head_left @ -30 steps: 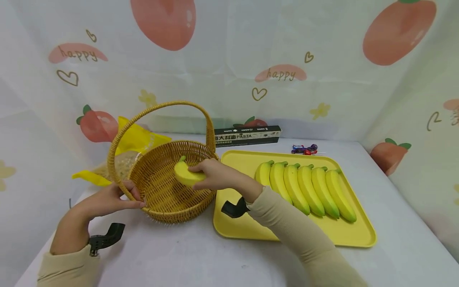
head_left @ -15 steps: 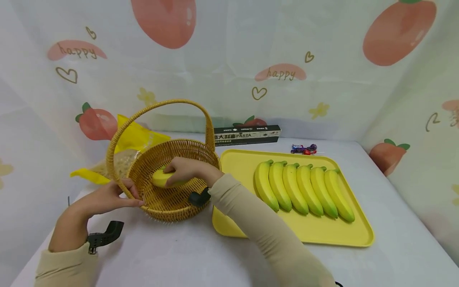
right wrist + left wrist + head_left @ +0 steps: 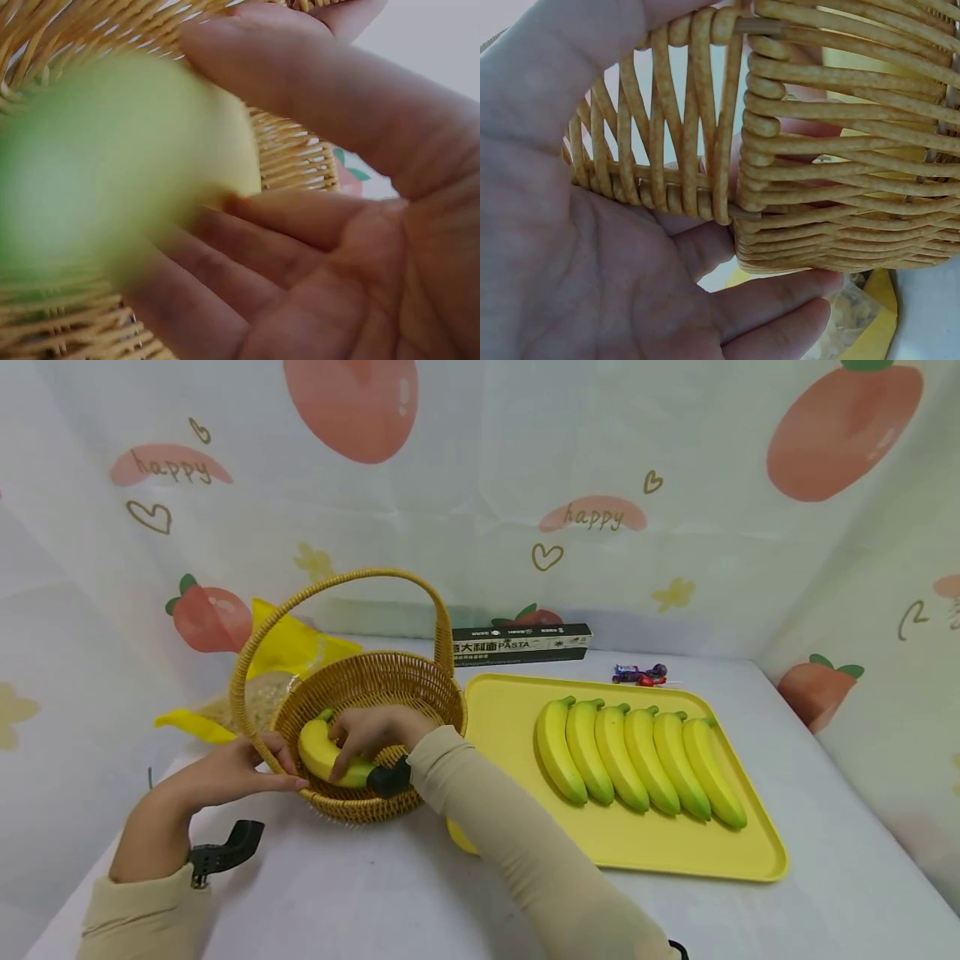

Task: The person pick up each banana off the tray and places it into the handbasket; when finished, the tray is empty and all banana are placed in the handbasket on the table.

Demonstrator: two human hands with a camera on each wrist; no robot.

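Note:
A wicker basket [image 3: 371,808] with a tall arched handle stands at the left of the table in the head view. My left hand [image 3: 228,774] grips its left side where the handle meets the rim; the left wrist view has the woven handle base [image 3: 682,112] between thumb and fingers. Inside the basket, my right hand [image 3: 372,731] holds a yellow banana [image 3: 318,750] with a greenish tip, close against the basket's left wall. In the right wrist view the banana's green end [image 3: 112,165] is blurred, with the thumb on one side and the fingers on the other.
A yellow tray [image 3: 525,827] to the right bears several bananas [image 3: 611,752] in a row. Behind stand a dark pasta box [image 3: 521,646] and some wrapped candies [image 3: 640,674]. A yellow bag [image 3: 281,639] lies behind the basket. A printed curtain [image 3: 480,485] closes off the back.
My right hand has carried the banana leftward and down into the basket, from over its right part to near the left wall. The left hand keeps its grip on the basket.

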